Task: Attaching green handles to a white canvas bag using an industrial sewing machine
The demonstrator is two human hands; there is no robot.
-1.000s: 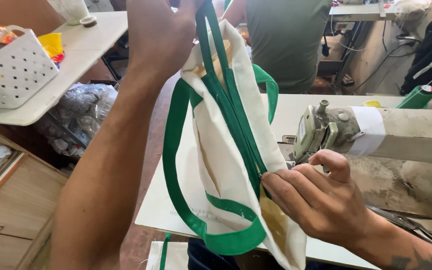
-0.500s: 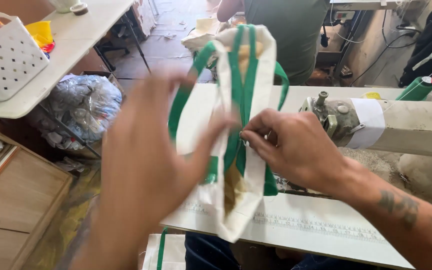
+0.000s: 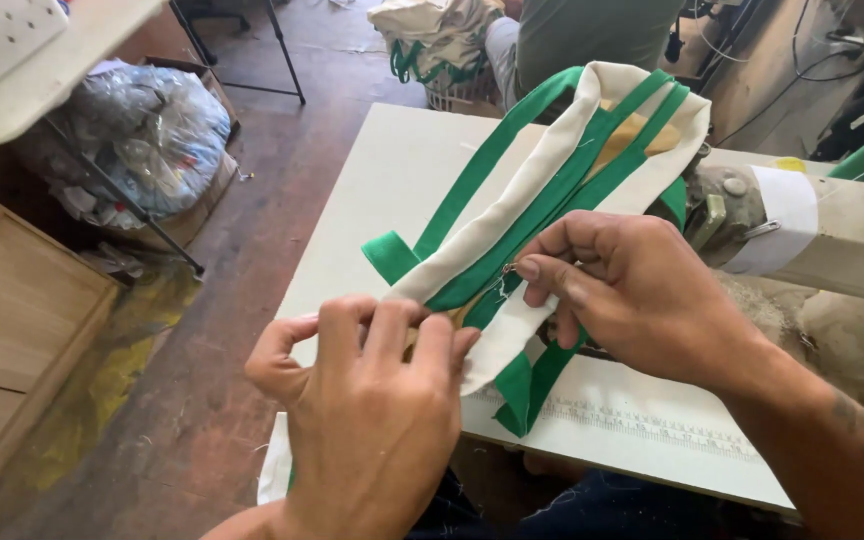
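Your left hand point(image 3: 367, 400) grips the cream tote bag point(image 3: 552, 190) above the sewing table point(image 3: 392, 170); your right hand point(image 3: 642, 290) pinches a loose thread at its green trim point(image 3: 472, 180), not yet removed.

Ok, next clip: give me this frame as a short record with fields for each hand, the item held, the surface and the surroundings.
left hand: left hand grips the near end of the bag, fingers curled over the cloth
right hand: right hand pinches a small metal tool at the bag's seam; the tool's kind is too small to tell
item: cream cloth bag with green straps, held above the table
surface: white table with a printed ruler strip along its near edge
machine: sewing machine at right
surroundings: another person seated beyond the table; clear plastic bag on the floor at left
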